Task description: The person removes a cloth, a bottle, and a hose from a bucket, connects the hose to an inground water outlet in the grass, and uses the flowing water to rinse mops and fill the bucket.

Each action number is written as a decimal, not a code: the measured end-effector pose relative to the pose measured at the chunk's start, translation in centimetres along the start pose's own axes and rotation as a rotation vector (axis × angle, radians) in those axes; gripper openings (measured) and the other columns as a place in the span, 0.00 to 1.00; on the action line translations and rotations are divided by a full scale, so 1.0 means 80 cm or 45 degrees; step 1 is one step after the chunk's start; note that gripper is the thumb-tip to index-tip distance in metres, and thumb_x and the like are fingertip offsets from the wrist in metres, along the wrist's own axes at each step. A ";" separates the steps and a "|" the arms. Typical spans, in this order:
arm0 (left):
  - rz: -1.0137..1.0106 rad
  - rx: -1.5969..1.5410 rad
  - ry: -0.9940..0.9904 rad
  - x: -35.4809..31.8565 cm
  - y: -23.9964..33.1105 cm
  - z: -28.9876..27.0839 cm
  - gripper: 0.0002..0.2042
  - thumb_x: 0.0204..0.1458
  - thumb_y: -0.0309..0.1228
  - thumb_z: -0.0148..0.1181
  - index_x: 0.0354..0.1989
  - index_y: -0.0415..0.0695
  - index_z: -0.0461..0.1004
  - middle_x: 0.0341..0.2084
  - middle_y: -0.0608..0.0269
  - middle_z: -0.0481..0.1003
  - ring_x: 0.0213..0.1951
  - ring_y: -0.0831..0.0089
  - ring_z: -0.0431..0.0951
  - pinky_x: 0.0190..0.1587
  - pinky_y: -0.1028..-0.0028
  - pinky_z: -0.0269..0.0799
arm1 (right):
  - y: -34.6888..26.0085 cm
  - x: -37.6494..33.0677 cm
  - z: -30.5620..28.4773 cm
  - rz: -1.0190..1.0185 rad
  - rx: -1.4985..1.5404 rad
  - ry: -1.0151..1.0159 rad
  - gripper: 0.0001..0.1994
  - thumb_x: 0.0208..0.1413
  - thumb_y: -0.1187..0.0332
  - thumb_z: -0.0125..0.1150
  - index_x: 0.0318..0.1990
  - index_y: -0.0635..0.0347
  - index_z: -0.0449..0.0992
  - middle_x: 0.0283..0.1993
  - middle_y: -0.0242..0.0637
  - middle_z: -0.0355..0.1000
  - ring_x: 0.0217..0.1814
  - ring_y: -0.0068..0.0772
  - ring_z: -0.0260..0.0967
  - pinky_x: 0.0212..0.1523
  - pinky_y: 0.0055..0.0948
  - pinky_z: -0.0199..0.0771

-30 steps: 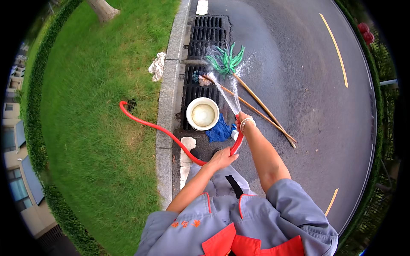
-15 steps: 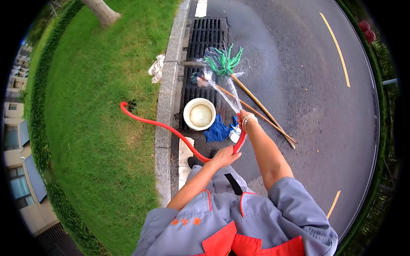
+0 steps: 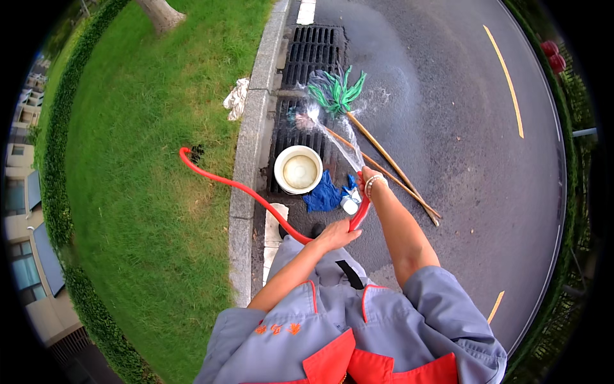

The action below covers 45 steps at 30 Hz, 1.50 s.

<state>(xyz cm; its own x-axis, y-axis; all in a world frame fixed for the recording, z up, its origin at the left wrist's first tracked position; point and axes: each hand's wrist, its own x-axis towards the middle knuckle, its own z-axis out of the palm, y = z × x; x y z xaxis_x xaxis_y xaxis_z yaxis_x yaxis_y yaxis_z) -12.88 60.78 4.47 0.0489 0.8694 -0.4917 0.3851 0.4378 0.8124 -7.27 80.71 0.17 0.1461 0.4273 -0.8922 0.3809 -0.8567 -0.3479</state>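
A mown grass verge [image 3: 141,192] fills the left, bounded by a grey stone kerb [image 3: 246,160], with wet dark asphalt road [image 3: 460,147] to the right. A red flexible rubber hose [image 3: 236,185] snakes out of the grass, crosses the kerb and loops up to the person. A crumpled pale cloth [image 3: 236,98] lies by the kerb. A white round plastic bucket [image 3: 299,169] sits on the black metal drain grate [image 3: 307,83], with a blue rag [image 3: 323,195] just beside it. The left hand [image 3: 338,234] is closed loosely round the hose low on its loop. The right hand [image 3: 364,182] is clamped tight near the hose end, with water jetting toward a green-bristled broom with a long wooden handle [image 3: 358,121] lying across grate and road. The hose looks soft, wet and probably slippery, likely to kick under pressure; it is best gripped close to the outlet, with a second hold further back.
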 end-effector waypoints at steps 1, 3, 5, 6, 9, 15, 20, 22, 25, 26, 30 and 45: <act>-0.012 -0.012 -0.019 -0.002 0.000 -0.002 0.21 0.52 0.45 0.56 0.40 0.37 0.69 0.25 0.50 0.75 0.32 0.56 0.78 0.37 0.61 0.70 | 0.000 -0.006 0.003 -0.014 0.009 0.017 0.14 0.53 0.60 0.50 0.24 0.60 0.73 0.14 0.35 0.65 0.10 0.27 0.59 0.10 0.30 0.60; -0.024 -0.021 -0.041 -0.004 -0.003 -0.007 0.21 0.52 0.45 0.56 0.40 0.37 0.69 0.26 0.50 0.75 0.32 0.56 0.78 0.37 0.61 0.70 | -0.003 -0.017 0.007 -0.022 -0.009 0.003 0.14 0.54 0.60 0.48 0.23 0.57 0.71 0.14 0.33 0.64 0.10 0.26 0.57 0.11 0.30 0.58; 0.075 0.047 -0.008 0.000 -0.017 -0.004 0.21 0.52 0.45 0.56 0.40 0.37 0.69 0.25 0.50 0.75 0.33 0.55 0.77 0.38 0.61 0.70 | -0.006 -0.024 0.013 -0.038 -0.021 -0.009 0.13 0.55 0.60 0.47 0.21 0.54 0.69 0.14 0.30 0.63 0.10 0.24 0.54 0.12 0.30 0.56; 0.078 0.049 -0.008 0.000 -0.025 -0.003 0.21 0.52 0.45 0.56 0.40 0.37 0.69 0.25 0.50 0.75 0.33 0.55 0.77 0.38 0.61 0.70 | -0.007 -0.028 0.015 -0.027 -0.050 -0.004 0.14 0.55 0.60 0.47 0.21 0.54 0.69 0.14 0.30 0.63 0.10 0.24 0.55 0.12 0.30 0.56; 0.119 0.069 0.025 -0.007 -0.030 -0.008 0.20 0.52 0.45 0.56 0.40 0.38 0.68 0.26 0.49 0.75 0.34 0.53 0.77 0.39 0.60 0.69 | -0.006 -0.045 0.025 -0.022 -0.095 0.030 0.14 0.54 0.60 0.48 0.20 0.54 0.69 0.15 0.30 0.63 0.10 0.24 0.55 0.12 0.29 0.56; 0.100 -0.072 -0.130 -0.027 -0.022 -0.045 0.21 0.52 0.45 0.55 0.42 0.38 0.68 0.31 0.45 0.75 0.39 0.48 0.75 0.42 0.58 0.68 | -0.011 -0.066 0.041 -0.031 -0.034 0.053 0.14 0.55 0.61 0.46 0.21 0.56 0.69 0.14 0.30 0.63 0.09 0.23 0.54 0.11 0.27 0.56; 0.139 0.007 -0.032 -0.036 -0.039 -0.049 0.20 0.52 0.45 0.55 0.39 0.37 0.68 0.26 0.48 0.75 0.36 0.49 0.76 0.40 0.59 0.68 | -0.012 -0.076 0.061 -0.001 -0.108 0.095 0.14 0.53 0.60 0.50 0.22 0.60 0.73 0.15 0.35 0.66 0.10 0.26 0.59 0.10 0.28 0.59; 0.139 -0.024 -0.079 -0.032 -0.042 -0.058 0.20 0.52 0.45 0.55 0.39 0.37 0.68 0.26 0.48 0.75 0.35 0.50 0.76 0.40 0.59 0.68 | -0.018 -0.082 0.068 -0.040 -0.070 0.108 0.14 0.53 0.59 0.51 0.23 0.59 0.73 0.15 0.35 0.66 0.10 0.25 0.59 0.10 0.28 0.59; 0.115 -0.047 -0.137 -0.035 -0.045 -0.062 0.20 0.53 0.45 0.55 0.39 0.37 0.68 0.25 0.50 0.74 0.32 0.53 0.76 0.38 0.60 0.69 | -0.012 -0.078 0.069 -0.013 -0.076 0.137 0.14 0.53 0.59 0.51 0.24 0.59 0.73 0.16 0.34 0.66 0.10 0.26 0.59 0.11 0.29 0.60; 0.090 -0.039 -0.151 -0.037 -0.047 -0.062 0.19 0.53 0.44 0.55 0.39 0.37 0.68 0.23 0.52 0.74 0.30 0.56 0.77 0.36 0.61 0.70 | -0.011 -0.081 0.072 0.007 -0.078 0.134 0.14 0.53 0.59 0.51 0.24 0.59 0.73 0.16 0.34 0.66 0.10 0.26 0.59 0.11 0.29 0.60; 0.104 -0.222 -0.155 -0.044 -0.053 -0.060 0.17 0.53 0.43 0.56 0.37 0.38 0.68 0.20 0.57 0.73 0.25 0.64 0.76 0.31 0.64 0.70 | -0.014 -0.083 0.082 -0.057 -0.226 0.128 0.13 0.53 0.61 0.49 0.24 0.60 0.73 0.15 0.35 0.65 0.09 0.27 0.59 0.09 0.31 0.58; 0.045 -0.101 -0.189 -0.065 -0.067 -0.082 0.22 0.52 0.47 0.54 0.38 0.37 0.70 0.29 0.43 0.76 0.37 0.47 0.76 0.40 0.57 0.69 | 0.007 -0.101 0.107 -0.037 -0.209 0.168 0.14 0.54 0.61 0.48 0.22 0.59 0.70 0.16 0.34 0.65 0.11 0.25 0.57 0.13 0.30 0.60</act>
<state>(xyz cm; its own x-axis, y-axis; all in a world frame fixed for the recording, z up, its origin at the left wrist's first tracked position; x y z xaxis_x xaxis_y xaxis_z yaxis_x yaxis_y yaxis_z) -21.25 55.44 4.75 0.1990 0.8437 -0.4985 0.3069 0.4295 0.8493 -16.07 74.30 4.70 0.2472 0.4942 -0.8334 0.5286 -0.7897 -0.3115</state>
